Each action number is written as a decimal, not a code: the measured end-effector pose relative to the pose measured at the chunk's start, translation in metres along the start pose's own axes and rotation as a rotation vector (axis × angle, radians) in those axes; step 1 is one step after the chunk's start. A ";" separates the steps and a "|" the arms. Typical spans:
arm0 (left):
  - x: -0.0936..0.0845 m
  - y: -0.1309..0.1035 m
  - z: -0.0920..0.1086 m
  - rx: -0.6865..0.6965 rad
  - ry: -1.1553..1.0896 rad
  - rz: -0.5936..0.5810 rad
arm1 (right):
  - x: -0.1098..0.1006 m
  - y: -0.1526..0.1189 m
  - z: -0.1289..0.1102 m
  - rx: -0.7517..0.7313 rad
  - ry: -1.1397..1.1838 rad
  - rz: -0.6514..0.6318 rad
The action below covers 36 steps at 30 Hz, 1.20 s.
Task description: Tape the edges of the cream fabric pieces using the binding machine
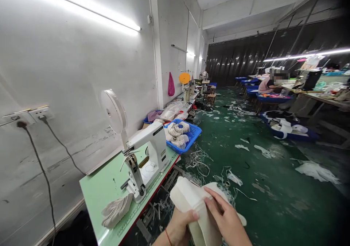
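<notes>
A lit tube (pixel 120 24) crosses the pale wall (pixel 82 67) — lower down, sockets (pixel 41 113) hold two plugs (pixel 21 124). Farther along hang a pink bag (pixel 171 85) and, near it, an orange disc (pixel 184 78). White scraps (pixel 317 171) litter the green floor (pixel 276 216) — at right, a person (pixel 264 86) is beside a blue basket (pixel 274 99).

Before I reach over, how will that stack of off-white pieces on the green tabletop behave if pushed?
The stack of off-white pieces may well slide apart: many layers lean together and no tie shows. Single pieces are probably light, judging by their thin edges. Rolling seems unlikely, given the stack's long, uneven shape.
</notes>
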<state>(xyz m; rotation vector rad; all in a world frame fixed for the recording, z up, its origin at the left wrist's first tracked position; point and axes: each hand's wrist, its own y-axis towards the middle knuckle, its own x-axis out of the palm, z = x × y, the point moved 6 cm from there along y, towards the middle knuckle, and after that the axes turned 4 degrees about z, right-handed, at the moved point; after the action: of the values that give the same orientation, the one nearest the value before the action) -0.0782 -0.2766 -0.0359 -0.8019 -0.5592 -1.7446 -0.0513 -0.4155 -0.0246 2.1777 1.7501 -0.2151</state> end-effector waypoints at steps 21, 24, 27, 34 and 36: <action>-0.017 -0.002 0.024 0.124 0.055 0.200 | 0.035 -0.022 -0.029 -0.373 -0.196 0.142; -0.016 -0.005 0.024 0.129 0.071 0.186 | 0.038 -0.016 -0.014 -0.219 -0.097 0.133; -0.015 -0.009 0.017 0.118 0.123 0.088 | 0.019 0.007 0.018 0.081 -0.022 0.213; -0.039 0.001 0.011 0.109 0.134 0.345 | -0.020 0.019 0.025 0.222 -0.044 0.180; -0.027 0.005 0.013 0.117 0.087 0.249 | 0.010 -0.009 -0.002 -0.117 -0.097 -0.012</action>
<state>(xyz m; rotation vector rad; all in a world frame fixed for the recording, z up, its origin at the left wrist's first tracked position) -0.0651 -0.2518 -0.0480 -0.6796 -0.4771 -1.4961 -0.0580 -0.4041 -0.0276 2.0409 1.6796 -0.2116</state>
